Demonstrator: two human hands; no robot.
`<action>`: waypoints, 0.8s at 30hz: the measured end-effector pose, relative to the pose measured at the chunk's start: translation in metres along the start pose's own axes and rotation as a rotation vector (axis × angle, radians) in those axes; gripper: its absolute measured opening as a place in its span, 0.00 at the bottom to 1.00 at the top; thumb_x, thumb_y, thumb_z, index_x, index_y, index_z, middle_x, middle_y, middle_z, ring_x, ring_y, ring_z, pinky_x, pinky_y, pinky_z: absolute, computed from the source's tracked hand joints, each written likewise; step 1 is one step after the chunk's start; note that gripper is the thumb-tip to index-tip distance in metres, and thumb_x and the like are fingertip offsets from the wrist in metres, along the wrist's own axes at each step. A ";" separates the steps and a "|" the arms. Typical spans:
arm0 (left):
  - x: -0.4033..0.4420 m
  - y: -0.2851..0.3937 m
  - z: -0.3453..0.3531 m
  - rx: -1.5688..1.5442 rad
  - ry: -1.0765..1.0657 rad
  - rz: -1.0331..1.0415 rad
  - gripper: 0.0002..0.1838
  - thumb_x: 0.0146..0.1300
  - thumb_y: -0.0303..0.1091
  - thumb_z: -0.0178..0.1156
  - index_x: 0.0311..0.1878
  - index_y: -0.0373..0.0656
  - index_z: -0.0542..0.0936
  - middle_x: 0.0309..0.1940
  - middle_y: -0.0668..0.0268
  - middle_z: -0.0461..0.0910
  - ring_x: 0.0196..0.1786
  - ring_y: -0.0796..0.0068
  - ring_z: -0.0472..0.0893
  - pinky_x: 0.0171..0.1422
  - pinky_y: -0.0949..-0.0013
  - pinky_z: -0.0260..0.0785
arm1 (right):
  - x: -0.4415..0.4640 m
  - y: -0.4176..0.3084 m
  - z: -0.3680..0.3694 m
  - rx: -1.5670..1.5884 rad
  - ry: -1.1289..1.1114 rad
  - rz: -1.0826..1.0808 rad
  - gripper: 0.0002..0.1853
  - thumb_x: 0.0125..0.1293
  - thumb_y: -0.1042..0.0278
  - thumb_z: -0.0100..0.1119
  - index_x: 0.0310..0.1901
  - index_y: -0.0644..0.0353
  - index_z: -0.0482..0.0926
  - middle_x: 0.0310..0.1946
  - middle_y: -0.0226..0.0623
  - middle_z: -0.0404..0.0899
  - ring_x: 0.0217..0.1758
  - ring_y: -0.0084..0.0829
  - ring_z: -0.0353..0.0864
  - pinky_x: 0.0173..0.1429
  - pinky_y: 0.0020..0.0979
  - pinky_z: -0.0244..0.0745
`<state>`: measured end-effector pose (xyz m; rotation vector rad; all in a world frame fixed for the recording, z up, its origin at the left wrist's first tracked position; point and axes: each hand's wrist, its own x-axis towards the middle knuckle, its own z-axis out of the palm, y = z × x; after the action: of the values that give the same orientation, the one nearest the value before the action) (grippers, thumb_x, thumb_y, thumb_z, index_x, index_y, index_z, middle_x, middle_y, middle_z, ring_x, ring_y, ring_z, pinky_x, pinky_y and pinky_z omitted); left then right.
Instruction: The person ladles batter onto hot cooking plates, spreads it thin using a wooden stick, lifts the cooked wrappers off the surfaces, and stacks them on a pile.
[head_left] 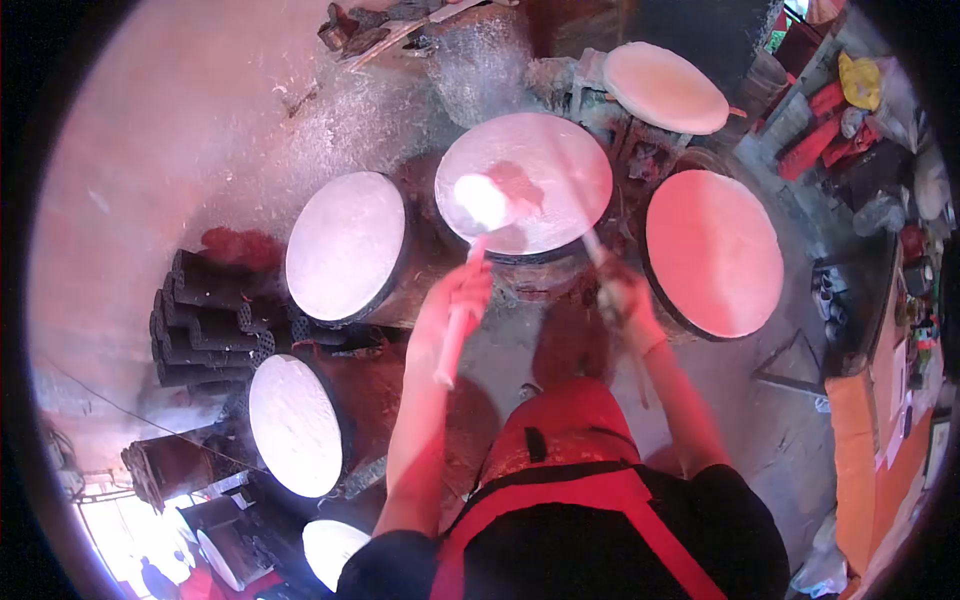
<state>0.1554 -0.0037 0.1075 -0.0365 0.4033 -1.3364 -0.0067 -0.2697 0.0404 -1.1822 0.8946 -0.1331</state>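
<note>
- Hand positions: left hand (462, 290) and right hand (625, 292) are raised in front of the torso, apart from each other, near the close edge of the central plate (470, 150).
- Left hand: fingers curled around the pale handle of a tool (450, 350). The lower end of the handle projects below the fist; the bright white head lies over the left half of the central plate. Contact between head and plate cannot be confirmed.
- Right hand: partly shadowed and blurred; fingers bent around a long, thin stick (591, 243). The stick slants up and left over the right part of the central plate. Finger closure cannot be read exactly.
- Central plate: round, pale-topped, dark-rimmed; located directly ahead of the person. A shadow falls across its middle.
- Adjacent units: left plate (346, 247) and right plate (713, 255) flank the central plate, both tilted in view. A rear plate (665, 88) is located beyond, to the right; a lower-left plate (295, 425) is located nearer the person.
- Surroundings: dark perforated cylinders (210, 325) are stacked beside the left plate. An orange panel (853, 470) stands at far right.
- Clothing: red apron (560, 430) over black sleeves (735, 525).
</note>
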 end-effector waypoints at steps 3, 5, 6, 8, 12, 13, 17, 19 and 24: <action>-0.038 -0.021 0.004 0.072 0.174 0.048 0.06 0.72 0.26 0.49 0.46 0.33 0.68 0.25 0.71 0.65 0.20 0.85 0.64 0.16 0.83 0.55 | 0.033 0.064 -0.025 -0.105 -0.001 -0.319 0.19 0.71 0.65 0.58 0.62 0.50 0.79 0.31 0.22 0.77 0.32 0.17 0.72 0.35 0.22 0.67; -0.051 -0.015 -0.003 0.144 0.299 0.088 0.05 0.72 0.27 0.50 0.45 0.35 0.69 0.25 0.71 0.66 0.20 0.85 0.64 0.15 0.83 0.53 | 0.007 0.094 -0.014 -0.282 -0.097 -0.626 0.21 0.68 0.72 0.60 0.63 0.58 0.77 0.39 0.22 0.80 0.39 0.17 0.74 0.46 0.22 0.71; -0.063 -0.016 -0.021 0.141 0.351 0.088 0.04 0.71 0.27 0.51 0.44 0.36 0.69 0.25 0.71 0.66 0.20 0.85 0.64 0.15 0.83 0.52 | -0.039 0.096 0.002 -0.487 -0.185 -0.557 0.20 0.67 0.72 0.60 0.60 0.61 0.78 0.41 0.33 0.83 0.44 0.22 0.78 0.52 0.27 0.72; -0.077 -0.028 -0.033 0.260 0.491 0.164 0.05 0.73 0.27 0.49 0.43 0.36 0.70 0.22 0.71 0.65 0.19 0.86 0.64 0.13 0.84 0.53 | -0.064 0.084 0.007 -0.679 -0.270 -0.487 0.19 0.65 0.72 0.59 0.58 0.65 0.78 0.44 0.43 0.86 0.48 0.28 0.81 0.57 0.31 0.73; -0.101 -0.051 -0.042 0.291 0.489 0.294 0.05 0.73 0.27 0.48 0.43 0.36 0.70 0.22 0.70 0.64 0.18 0.86 0.64 0.12 0.84 0.52 | -0.015 0.035 -0.012 -0.448 -0.097 -0.464 0.19 0.67 0.64 0.60 0.59 0.57 0.79 0.47 0.53 0.83 0.49 0.41 0.85 0.52 0.35 0.77; -0.102 -0.058 -0.039 0.252 0.510 0.329 0.03 0.72 0.28 0.50 0.41 0.39 0.69 0.22 0.71 0.65 0.18 0.87 0.62 0.13 0.84 0.51 | -0.009 0.024 -0.013 -0.578 -0.099 -0.473 0.19 0.67 0.65 0.59 0.59 0.57 0.79 0.47 0.53 0.83 0.48 0.43 0.85 0.51 0.36 0.78; -0.084 -0.074 -0.025 0.100 0.513 0.444 0.04 0.72 0.28 0.52 0.39 0.41 0.68 0.24 0.72 0.66 0.17 0.87 0.61 0.13 0.84 0.50 | 0.001 0.020 -0.013 -0.969 -0.406 -0.762 0.23 0.67 0.63 0.60 0.63 0.59 0.75 0.46 0.51 0.83 0.47 0.41 0.85 0.52 0.39 0.78; -0.071 -0.089 -0.014 0.003 0.510 0.513 0.03 0.72 0.28 0.51 0.41 0.40 0.69 0.24 0.71 0.66 0.18 0.87 0.61 0.13 0.83 0.50 | 0.042 -0.020 -0.008 -0.126 -0.530 -0.046 0.27 0.64 0.61 0.63 0.63 0.63 0.74 0.50 0.47 0.82 0.48 0.39 0.84 0.55 0.37 0.77; -0.029 -0.116 0.021 -0.300 0.390 0.634 0.06 0.75 0.28 0.48 0.49 0.35 0.71 0.25 0.69 0.65 0.20 0.85 0.62 0.13 0.83 0.52 | 0.341 -0.116 -0.045 -0.919 0.052 -0.709 0.13 0.71 0.64 0.51 0.53 0.57 0.76 0.20 0.30 0.68 0.21 0.23 0.67 0.22 0.30 0.64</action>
<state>0.0485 -0.0089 0.1641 0.0986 0.8643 -0.6430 0.2293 -0.5314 -0.0483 -2.3402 0.5291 -0.3454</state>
